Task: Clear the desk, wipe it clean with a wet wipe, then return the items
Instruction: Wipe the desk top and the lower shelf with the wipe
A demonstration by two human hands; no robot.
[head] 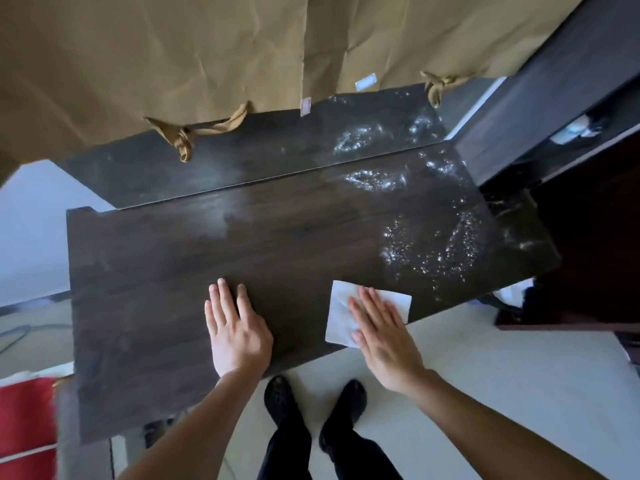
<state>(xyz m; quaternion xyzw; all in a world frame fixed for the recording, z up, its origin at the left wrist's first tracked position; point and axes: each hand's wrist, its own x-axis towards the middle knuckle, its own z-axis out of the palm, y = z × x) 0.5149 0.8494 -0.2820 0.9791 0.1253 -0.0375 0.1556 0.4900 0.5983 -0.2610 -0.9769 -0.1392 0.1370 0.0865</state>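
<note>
A dark wooden desk fills the middle of the view with nothing standing on it. A white wet wipe lies flat near the desk's front edge, to the right of centre. My right hand presses flat on the wipe, fingers stretched out and pointing away from me. My left hand rests palm down on the bare desk top just left of it, fingers apart, holding nothing. Wet, foamy streaks glisten over the right part of the desk.
A brown curtain with tie straps hangs behind the desk, above a glossy dark back panel. Dark furniture stands at the right. A red object sits at the lower left. My feet stand on pale floor.
</note>
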